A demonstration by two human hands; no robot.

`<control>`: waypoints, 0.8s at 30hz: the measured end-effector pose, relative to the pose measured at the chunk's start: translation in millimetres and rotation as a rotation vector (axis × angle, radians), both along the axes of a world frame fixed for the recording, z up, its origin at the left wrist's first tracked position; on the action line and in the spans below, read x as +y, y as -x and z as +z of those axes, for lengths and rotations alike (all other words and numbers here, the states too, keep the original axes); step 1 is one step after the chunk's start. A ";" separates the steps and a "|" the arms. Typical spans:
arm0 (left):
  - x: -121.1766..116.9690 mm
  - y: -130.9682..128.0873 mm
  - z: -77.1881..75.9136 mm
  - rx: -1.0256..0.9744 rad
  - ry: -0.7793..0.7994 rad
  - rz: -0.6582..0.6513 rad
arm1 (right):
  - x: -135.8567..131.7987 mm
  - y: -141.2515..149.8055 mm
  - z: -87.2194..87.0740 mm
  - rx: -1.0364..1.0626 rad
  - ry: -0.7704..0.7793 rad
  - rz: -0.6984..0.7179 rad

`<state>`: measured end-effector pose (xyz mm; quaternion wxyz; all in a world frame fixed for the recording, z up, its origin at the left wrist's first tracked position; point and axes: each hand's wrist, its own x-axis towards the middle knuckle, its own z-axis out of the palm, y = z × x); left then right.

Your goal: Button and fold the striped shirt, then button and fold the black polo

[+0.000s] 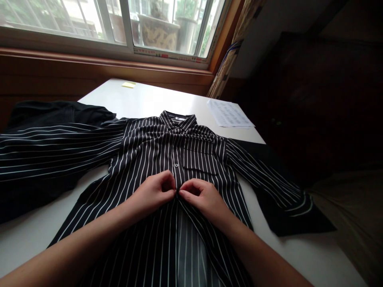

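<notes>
A black shirt with white stripes lies front side up, its collar toward the window and its sleeves spread to both sides. My left hand pinches the left side of the front opening, thumb against fingers. Close beside it, my right hand pinches the facing edge. The fingertips nearly meet at the placket; whatever small part lies between them is hidden. Above the hands a round button shows on the placket. Below them the front hangs apart, and the greyer inner side of the cloth is visible.
The shirt rests on a white table. Dark folded cloth lies under the left sleeve, and black fabric under the right one. Printed sheets and a yellow sticky note are at the far side, below a window.
</notes>
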<state>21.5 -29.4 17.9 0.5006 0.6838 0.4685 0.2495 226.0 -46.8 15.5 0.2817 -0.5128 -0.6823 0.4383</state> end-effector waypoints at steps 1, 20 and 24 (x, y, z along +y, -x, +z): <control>-0.4 -0.2 -0.4 -0.002 -0.009 -0.002 | 0.2 -0.2 -0.1 -0.002 0.004 0.005; -2.5 1.2 0.8 0.031 -0.105 -0.017 | 2.2 -3.8 1.2 -0.017 0.051 0.052; -2.3 1.6 1.4 0.024 -0.108 -0.018 | 2.5 -4.0 1.4 -0.005 0.060 0.049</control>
